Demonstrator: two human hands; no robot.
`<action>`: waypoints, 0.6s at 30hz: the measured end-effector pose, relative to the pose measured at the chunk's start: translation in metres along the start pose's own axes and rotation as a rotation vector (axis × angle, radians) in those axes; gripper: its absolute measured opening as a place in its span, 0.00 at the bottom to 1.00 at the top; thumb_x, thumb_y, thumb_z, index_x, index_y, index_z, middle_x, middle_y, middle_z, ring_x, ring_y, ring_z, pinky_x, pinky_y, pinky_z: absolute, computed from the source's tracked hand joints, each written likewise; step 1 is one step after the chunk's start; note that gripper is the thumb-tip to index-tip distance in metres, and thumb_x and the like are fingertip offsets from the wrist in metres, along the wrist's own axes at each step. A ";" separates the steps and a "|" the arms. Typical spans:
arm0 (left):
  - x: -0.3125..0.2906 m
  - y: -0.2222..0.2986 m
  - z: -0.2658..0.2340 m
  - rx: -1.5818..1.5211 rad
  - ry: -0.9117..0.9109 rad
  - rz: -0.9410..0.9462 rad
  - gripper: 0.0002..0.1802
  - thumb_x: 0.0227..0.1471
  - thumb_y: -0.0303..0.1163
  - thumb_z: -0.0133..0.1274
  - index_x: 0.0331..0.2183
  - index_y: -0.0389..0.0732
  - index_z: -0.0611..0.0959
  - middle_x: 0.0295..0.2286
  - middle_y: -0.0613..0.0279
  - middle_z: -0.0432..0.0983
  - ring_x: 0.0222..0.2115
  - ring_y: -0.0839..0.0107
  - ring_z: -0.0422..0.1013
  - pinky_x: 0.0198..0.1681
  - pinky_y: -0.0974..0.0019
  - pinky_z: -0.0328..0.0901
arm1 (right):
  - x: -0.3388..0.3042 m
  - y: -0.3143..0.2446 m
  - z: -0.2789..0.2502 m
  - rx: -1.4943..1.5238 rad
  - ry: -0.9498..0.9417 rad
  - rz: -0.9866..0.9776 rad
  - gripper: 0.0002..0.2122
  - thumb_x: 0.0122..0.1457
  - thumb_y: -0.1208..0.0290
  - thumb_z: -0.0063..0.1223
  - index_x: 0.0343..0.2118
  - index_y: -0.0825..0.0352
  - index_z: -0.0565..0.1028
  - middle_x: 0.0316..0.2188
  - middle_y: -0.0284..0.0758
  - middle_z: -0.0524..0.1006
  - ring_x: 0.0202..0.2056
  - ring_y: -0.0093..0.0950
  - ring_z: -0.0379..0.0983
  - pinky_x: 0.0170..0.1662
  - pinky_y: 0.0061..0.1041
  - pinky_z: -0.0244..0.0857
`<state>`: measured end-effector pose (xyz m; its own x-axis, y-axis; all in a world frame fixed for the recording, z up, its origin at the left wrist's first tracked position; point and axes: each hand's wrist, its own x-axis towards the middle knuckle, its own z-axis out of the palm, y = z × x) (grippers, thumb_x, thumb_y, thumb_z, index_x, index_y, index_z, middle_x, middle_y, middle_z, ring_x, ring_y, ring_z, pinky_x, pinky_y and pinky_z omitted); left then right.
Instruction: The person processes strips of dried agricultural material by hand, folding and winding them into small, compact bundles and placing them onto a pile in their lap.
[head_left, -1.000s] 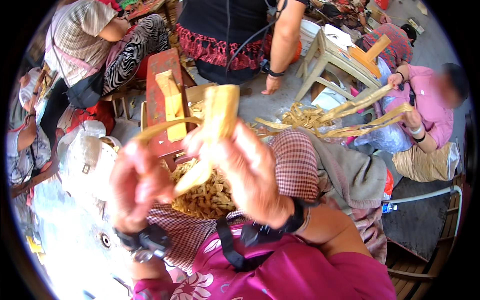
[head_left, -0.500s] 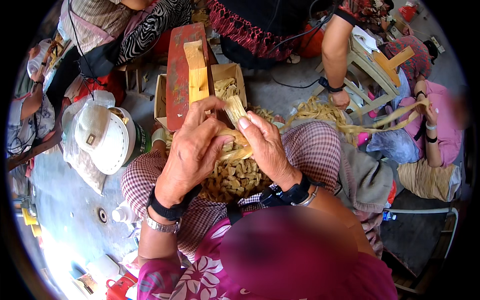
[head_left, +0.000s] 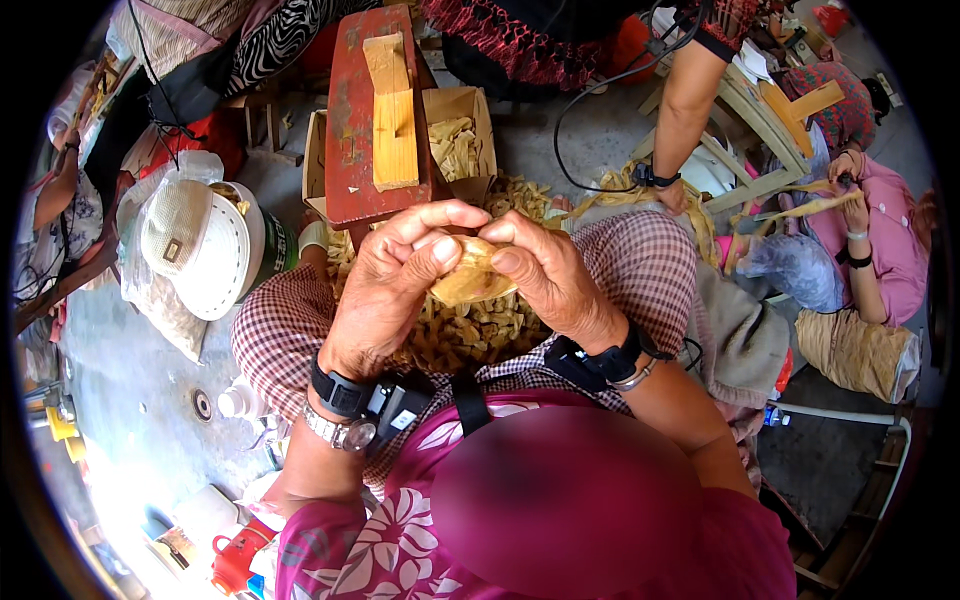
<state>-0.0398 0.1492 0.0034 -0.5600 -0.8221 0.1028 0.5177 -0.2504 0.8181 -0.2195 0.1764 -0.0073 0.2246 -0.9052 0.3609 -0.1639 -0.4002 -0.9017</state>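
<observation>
My left hand (head_left: 393, 278) and my right hand (head_left: 560, 278) are close together above my lap. Both pinch one folded, yellowish-tan strip (head_left: 468, 278), which looks like dried plant leaf. It spans the gap between my hands, with its lower edge bulging outward. My fingertips cover its upper part. Beneath my hands, many small folded tan pieces (head_left: 470, 335) lie heaped in my lap, between my knees in checked cloth.
Ahead stands a red bench (head_left: 352, 150) with a wooden block (head_left: 396, 140) on it, beside a cardboard box (head_left: 485, 140) of tan pieces. A white perforated tub (head_left: 212, 270) is at left. A co-worker's hand (head_left: 672, 197) reaches toward long strips at right; another person (head_left: 885, 240) handles a strip.
The strip's upright end no longer sticks up between my hands; it is folded down. My fingertips have come together over it. The co-worker at far right has lowered their strip.
</observation>
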 end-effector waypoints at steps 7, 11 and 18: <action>-0.005 -0.001 0.005 0.843 -0.118 0.190 0.24 0.48 0.26 0.55 0.49 0.35 0.74 0.39 0.58 0.71 0.42 0.67 0.67 0.49 0.66 0.59 | -0.010 0.011 0.003 0.082 0.085 0.164 0.15 0.64 0.61 0.40 0.35 0.71 0.71 0.24 0.37 0.72 0.27 0.24 0.67 0.32 0.24 0.62; -0.005 -0.008 0.016 1.044 0.021 0.239 0.26 0.49 0.33 0.54 0.50 0.36 0.72 0.40 0.52 0.68 0.43 0.59 0.65 0.49 0.64 0.59 | -0.016 0.019 0.008 0.110 0.018 0.222 0.16 0.64 0.61 0.41 0.38 0.71 0.71 0.26 0.36 0.73 0.29 0.23 0.68 0.35 0.23 0.63; -0.016 -0.027 0.008 0.406 0.047 -0.130 0.23 0.60 0.42 0.43 0.44 0.31 0.75 0.35 0.55 0.75 0.29 0.68 0.72 0.36 0.68 0.68 | -0.023 0.011 0.015 0.020 0.189 0.179 0.16 0.62 0.59 0.44 0.44 0.67 0.64 0.32 0.37 0.74 0.32 0.28 0.74 0.36 0.26 0.67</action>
<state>-0.0502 0.1733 -0.0156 -0.5688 -0.8218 -0.0337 0.1429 -0.1392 0.9799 -0.2124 0.1949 -0.0287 0.0098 -0.9728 0.2316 -0.1651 -0.2300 -0.9591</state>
